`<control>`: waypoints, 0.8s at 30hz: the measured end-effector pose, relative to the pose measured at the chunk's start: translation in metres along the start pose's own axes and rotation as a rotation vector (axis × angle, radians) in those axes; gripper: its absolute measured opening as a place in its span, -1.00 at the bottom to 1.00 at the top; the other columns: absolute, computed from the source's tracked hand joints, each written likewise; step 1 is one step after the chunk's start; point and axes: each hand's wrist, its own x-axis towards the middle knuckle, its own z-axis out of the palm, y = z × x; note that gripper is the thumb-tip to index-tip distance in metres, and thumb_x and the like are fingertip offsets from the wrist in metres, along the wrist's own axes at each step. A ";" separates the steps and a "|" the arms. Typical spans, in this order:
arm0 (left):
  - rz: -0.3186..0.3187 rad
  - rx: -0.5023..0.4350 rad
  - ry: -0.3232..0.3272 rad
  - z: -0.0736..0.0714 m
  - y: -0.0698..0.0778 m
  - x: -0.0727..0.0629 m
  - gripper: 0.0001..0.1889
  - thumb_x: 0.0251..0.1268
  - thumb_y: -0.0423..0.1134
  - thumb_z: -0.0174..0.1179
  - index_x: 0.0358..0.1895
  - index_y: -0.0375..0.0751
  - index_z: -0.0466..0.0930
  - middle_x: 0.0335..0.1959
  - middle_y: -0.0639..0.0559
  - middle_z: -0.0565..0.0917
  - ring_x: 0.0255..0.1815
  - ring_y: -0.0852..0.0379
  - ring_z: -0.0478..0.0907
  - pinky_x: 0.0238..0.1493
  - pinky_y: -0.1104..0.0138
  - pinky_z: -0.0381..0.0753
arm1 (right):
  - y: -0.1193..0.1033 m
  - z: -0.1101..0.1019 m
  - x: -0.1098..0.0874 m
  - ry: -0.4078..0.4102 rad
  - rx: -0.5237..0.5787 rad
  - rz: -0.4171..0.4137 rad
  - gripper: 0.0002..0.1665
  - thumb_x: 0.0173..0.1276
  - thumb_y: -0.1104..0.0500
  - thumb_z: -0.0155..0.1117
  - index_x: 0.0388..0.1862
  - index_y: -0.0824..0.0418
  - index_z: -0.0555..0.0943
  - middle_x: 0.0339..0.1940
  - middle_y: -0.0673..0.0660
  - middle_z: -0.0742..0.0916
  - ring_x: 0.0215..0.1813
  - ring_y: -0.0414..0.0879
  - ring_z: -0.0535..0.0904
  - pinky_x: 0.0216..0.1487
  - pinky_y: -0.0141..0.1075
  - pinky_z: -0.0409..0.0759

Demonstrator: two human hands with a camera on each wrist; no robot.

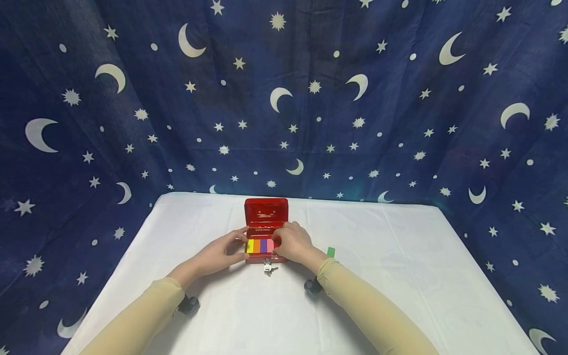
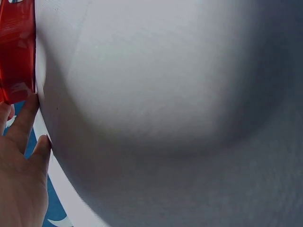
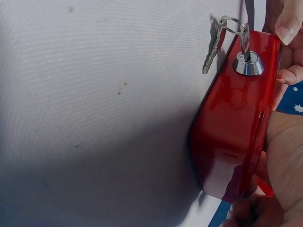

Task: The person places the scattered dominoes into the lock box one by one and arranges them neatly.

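A red cash box (image 1: pixel 266 260) stands on the white table with its lid (image 1: pixel 266 211) raised. Side by side inside lie a yellow block (image 1: pixel 250 246), an orange one (image 1: pixel 257 246), a purple one (image 1: pixel 264 246) and a pink block (image 1: pixel 270 245). My left hand (image 1: pixel 220 254) holds the box's left end, thumb at the front corner, fingers along the side. My right hand (image 1: pixel 294 241) reaches into the right end, thumb and forefinger curled at the pink block; its other fingers are partly hidden. Keys (image 3: pixel 222 38) hang from the front lock (image 3: pixel 248 64).
A small green piece (image 1: pixel 331 252) lies right of the box, beside my right wrist. White cloth (image 1: pixel 377 296) covers the table. Behind it hangs a dark blue curtain (image 1: pixel 310 123) with moons and stars.
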 end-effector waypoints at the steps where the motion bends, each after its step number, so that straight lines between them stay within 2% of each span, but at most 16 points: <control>1: 0.000 0.000 -0.001 0.000 0.000 0.000 -0.50 0.21 0.22 0.41 0.14 0.22 0.49 0.59 0.32 0.23 0.61 0.01 0.16 0.46 -0.24 0.22 | 0.000 0.000 0.000 0.000 -0.001 0.000 -0.54 0.06 -0.03 0.66 -0.03 0.03 0.78 -0.22 -0.07 0.65 -0.09 -0.12 0.43 -0.03 -0.21 0.52; 14: 0.011 -0.007 0.001 0.000 0.000 -0.001 -0.53 0.22 0.19 0.41 0.11 0.23 0.49 0.58 0.31 0.25 0.60 0.00 0.18 0.46 -0.23 0.22 | 0.000 -0.001 -0.001 -0.008 -0.003 -0.010 -0.54 0.07 -0.02 0.65 -0.02 0.04 0.78 -0.20 -0.06 0.67 -0.08 -0.10 0.45 -0.01 -0.20 0.53; 24: -0.010 -0.003 -0.006 -0.001 0.003 -0.001 -0.52 0.22 0.20 0.40 0.14 0.23 0.49 0.59 0.31 0.24 0.61 0.01 0.16 0.46 -0.24 0.21 | 0.000 -0.003 0.000 -0.024 0.003 0.005 -0.51 0.06 -0.03 0.66 -0.01 0.03 0.76 -0.19 -0.07 0.66 -0.06 -0.11 0.45 0.02 -0.19 0.53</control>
